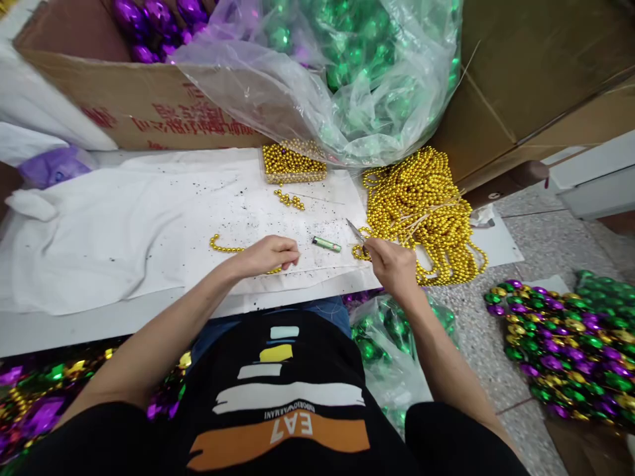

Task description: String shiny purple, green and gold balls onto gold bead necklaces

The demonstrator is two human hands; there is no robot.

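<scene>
Two hands closed, one bead strand

Head view: at centre, the left hand closes over one short gold bead strand. Right of centre, the right hand grips one pointed metal tool. One green lighter lies between them; one bead box, upper centre.
</scene>
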